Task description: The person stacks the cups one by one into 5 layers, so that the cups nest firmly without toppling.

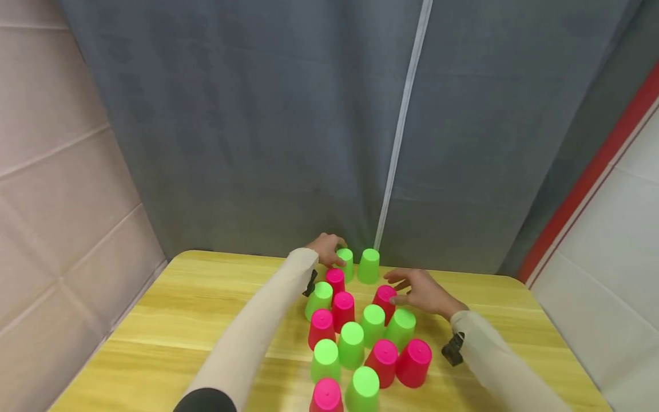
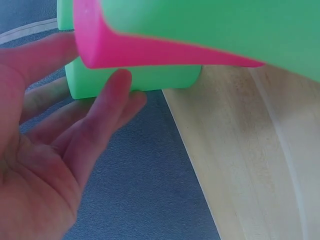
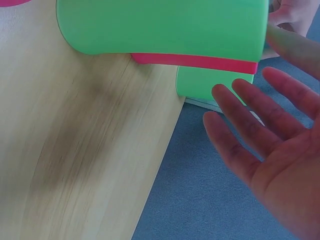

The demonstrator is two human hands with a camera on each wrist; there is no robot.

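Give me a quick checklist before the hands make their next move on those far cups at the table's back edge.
1. Left hand touching the far left green cup: ok.
2. Left hand's grip closed on that cup: cannot tell.
3. Right hand free, fingers spread: ok.
4. Far right green cup upside down, standing: ok.
5. Pink cup by the right fingertips upright on its rim: ok.
6. Far cups well away from the table edge: not ok, close to it.

Green cups (image 1: 368,266) and pink cups (image 1: 413,363) on a yellow wood-grain table (image 1: 195,303); grey curtain (image 1: 257,126).
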